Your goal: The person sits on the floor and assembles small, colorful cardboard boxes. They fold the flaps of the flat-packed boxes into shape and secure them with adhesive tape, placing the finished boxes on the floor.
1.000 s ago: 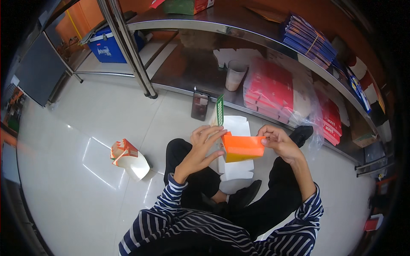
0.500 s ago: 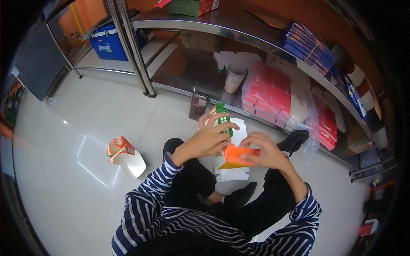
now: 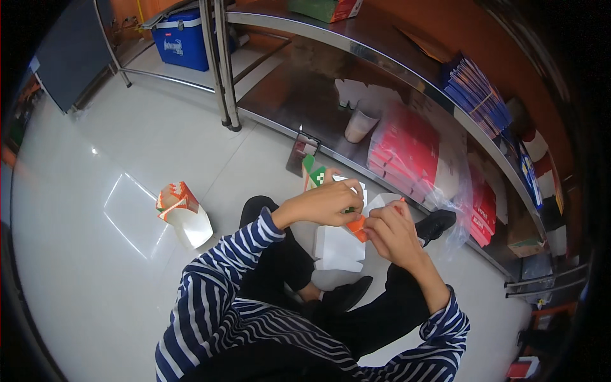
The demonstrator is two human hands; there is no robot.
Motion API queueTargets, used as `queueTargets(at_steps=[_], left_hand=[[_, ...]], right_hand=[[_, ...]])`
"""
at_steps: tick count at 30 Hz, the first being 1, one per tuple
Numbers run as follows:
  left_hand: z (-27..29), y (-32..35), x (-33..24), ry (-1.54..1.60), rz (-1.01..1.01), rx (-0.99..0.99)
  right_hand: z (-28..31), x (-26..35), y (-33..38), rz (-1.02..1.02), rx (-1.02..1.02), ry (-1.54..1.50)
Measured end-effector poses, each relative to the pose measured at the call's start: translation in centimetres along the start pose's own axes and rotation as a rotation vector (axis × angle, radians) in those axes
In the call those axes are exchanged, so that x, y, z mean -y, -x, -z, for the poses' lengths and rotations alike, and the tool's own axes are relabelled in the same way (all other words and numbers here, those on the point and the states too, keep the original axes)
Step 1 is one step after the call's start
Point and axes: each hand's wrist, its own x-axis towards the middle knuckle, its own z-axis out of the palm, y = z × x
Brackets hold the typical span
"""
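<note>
A paper carton with green, white and orange panels, its orange part (image 3: 357,227) showing between my hands, is held above my crossed legs. My left hand (image 3: 331,200) bends over its middle with fingers curled onto it, and a green-and-white flap (image 3: 312,173) stands out beyond that hand. On the right side, the fingertips of my right hand (image 3: 393,232) pinch the edge of the orange panel. Below the hands a white carton piece (image 3: 339,245) with cut flaps faces up; whether it belongs to the held carton I cannot tell.
Orange-and-white cartons (image 3: 184,216) stand on the tiled floor to my left. A phone (image 3: 302,153) leans by the steel shelf (image 3: 280,118). On the shelf are a cup (image 3: 362,121), plastic-wrapped red packs (image 3: 407,143) and a bundled blue stack (image 3: 477,95). A blue cooler (image 3: 181,44) sits beyond.
The carton has been turned, so less orange and more white shows. My left hand has shifted right across it, and my right hand's fingers have drawn into a pinch. The view has swung slightly.
</note>
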Motion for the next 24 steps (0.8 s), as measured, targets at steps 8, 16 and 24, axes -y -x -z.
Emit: queueTargets(at_steps=[8,16,24], left_hand=[[0.8,-0.8,-0.9,0.026,0.036,0.082],[-0.4,-1.5,-0.7,-0.014,0.002,0.050],[-1.5,-0.7,-0.1,-0.022,0.061,0.106]], right_hand=[[0.1,0.4,0.0,0.086,-0.100,0.101],[0.2,0.2,0.4,0.080,-0.087,0.099],[-0.7,0.4,0.2,-0.034,0.027,0.024]])
